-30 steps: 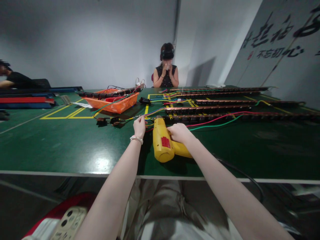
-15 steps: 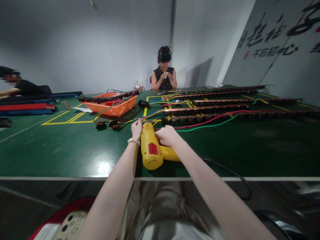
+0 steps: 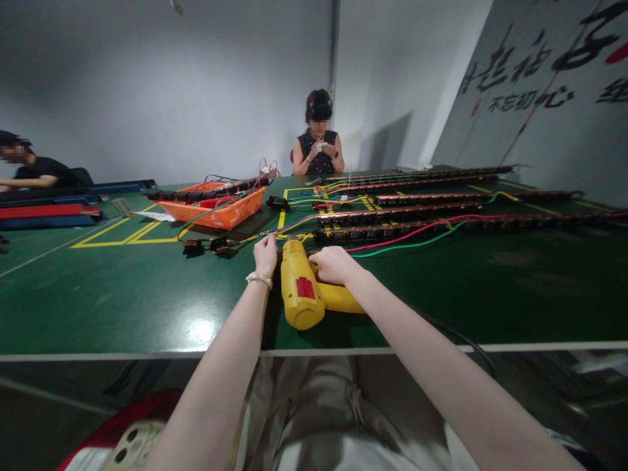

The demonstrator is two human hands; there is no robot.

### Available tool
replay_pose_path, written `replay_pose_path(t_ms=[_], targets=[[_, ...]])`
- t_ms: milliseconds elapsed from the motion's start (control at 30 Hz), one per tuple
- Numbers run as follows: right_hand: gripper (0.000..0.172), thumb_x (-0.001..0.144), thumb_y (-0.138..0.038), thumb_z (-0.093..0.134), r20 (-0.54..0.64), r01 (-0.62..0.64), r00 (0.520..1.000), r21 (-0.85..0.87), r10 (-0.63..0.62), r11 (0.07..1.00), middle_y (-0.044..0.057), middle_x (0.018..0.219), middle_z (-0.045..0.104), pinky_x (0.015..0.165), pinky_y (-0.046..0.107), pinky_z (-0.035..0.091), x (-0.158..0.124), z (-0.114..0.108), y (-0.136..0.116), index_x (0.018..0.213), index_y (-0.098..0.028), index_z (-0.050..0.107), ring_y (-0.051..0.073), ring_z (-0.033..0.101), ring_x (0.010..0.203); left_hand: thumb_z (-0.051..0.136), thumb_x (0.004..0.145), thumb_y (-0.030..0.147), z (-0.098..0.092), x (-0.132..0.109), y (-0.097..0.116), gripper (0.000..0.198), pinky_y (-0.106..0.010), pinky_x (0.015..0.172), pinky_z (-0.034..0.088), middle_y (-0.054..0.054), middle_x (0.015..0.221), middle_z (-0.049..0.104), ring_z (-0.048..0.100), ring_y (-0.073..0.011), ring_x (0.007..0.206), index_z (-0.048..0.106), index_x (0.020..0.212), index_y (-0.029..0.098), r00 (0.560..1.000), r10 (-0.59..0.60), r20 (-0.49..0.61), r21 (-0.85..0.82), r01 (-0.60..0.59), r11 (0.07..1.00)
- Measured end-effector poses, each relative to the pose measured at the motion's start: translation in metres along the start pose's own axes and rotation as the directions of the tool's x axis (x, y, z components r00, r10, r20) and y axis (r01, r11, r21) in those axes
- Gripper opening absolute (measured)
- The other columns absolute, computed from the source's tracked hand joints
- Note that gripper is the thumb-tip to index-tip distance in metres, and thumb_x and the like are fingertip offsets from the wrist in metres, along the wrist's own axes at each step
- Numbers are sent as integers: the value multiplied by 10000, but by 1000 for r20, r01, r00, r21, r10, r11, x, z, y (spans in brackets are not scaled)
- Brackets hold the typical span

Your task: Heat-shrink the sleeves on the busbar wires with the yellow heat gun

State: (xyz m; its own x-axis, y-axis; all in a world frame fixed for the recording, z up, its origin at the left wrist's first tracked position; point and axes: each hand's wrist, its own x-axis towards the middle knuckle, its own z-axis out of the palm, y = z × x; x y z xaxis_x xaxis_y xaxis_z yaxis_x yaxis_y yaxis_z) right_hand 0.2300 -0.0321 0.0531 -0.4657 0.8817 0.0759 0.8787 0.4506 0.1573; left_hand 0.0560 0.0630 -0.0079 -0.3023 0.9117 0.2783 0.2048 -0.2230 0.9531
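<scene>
A yellow heat gun [image 3: 299,291] with a red label lies on its side in front of me, its nozzle pointing away. My right hand [image 3: 336,265] is closed at the joint of its body and handle; the fingertips are partly hidden. Left of the nozzle, my left hand [image 3: 265,255] pinches thin coloured wires [image 3: 289,226], which run right to a long dark bar with copper edges [image 3: 392,230]. Exactly where the fingers grip the wires is hard to see. Small dark connectors [image 3: 223,244] lie on the table left of this hand.
An orange basket [image 3: 216,212] holding dark bars and wires stands back left on the green table [image 3: 122,301]. More long bars [image 3: 471,197] with red and green wires stretch right. One person [image 3: 318,147] sits opposite, another [image 3: 42,171] at far left. A black cord [image 3: 456,333] crosses the table edge.
The heat gun and my right hand have shifted slightly right, widening the gap to my left hand. My left hand still pinches the wires. The whole view has turned a little.
</scene>
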Motion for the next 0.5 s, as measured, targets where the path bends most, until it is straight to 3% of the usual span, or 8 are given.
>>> replay_pose_path(t_ms=[300,500], targets=[[294,759,-255,503,5,-112,994,6,112,994,107,938,722,652,297,432,-9,8,33,977,-219,696,260,666,867,447,838,413,2,-4,6,413,-233,509,382,26,497,501,525,-128,458,720,998,147,999,7,32,-8,-6,1000],[277,768,-235,502,19,-135,991,-35,135,990,116,940,721,668,297,428,-12,7,36,967,-204,692,257,663,875,432,853,407,2,-4,6,413,-239,553,382,36,431,438,534,-142,487,723,980,142,999,41,24,20,-41,999]])
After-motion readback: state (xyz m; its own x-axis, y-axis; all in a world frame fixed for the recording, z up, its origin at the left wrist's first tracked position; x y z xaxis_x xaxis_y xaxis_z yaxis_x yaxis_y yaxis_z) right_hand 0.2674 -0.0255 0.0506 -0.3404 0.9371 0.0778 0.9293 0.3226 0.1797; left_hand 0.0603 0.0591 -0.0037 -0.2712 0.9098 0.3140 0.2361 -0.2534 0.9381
